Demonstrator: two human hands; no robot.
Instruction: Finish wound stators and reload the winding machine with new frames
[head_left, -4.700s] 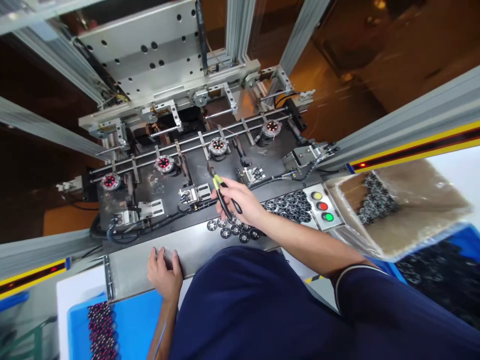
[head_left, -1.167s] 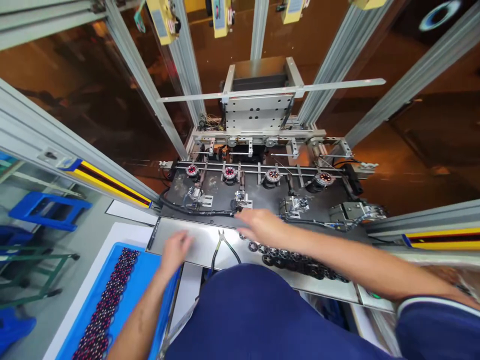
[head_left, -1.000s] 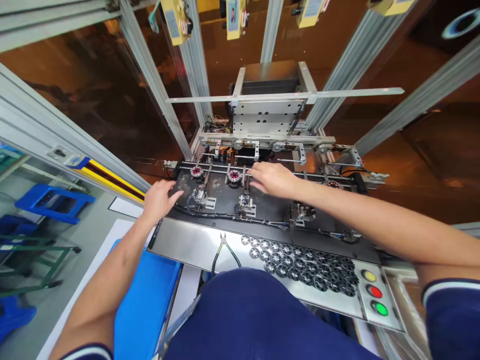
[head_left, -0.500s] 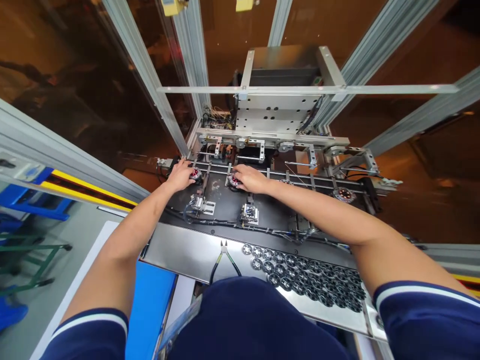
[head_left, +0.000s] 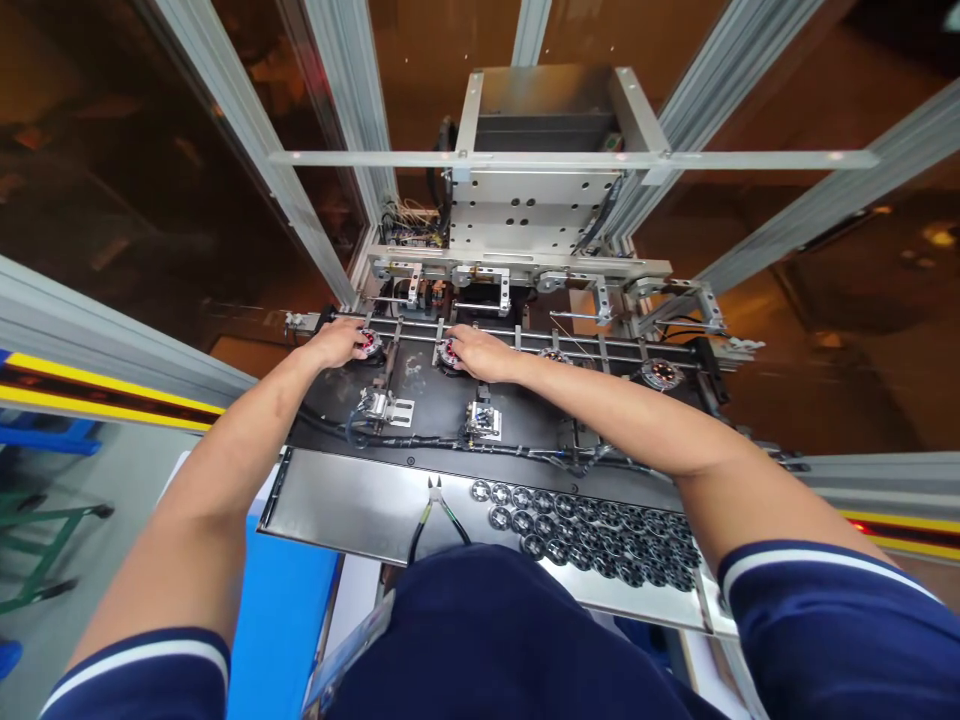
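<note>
My left hand has its fingers closed round a round motor stator with red and silver segments, at the left station of the machine. One station to the right, my right hand grips a second such stator, partly hidden by my fingers. Both stators sit low at the dark machine plate. At the far right station a third stator with copper-coloured windings sits untouched. Behind my right forearm, another round part shows only in part.
Nippers with green-black handles lie on the metal shelf in front. Several black-and-silver round parts stand in rows to their right. Metal rails and clamp arms run behind my hands. Cables cross the plate's front.
The whole view has shifted, so the machine appears farther left and slightly higher. Both hands stay at the same two stators; my left fingers sit a little differently on theirs.
</note>
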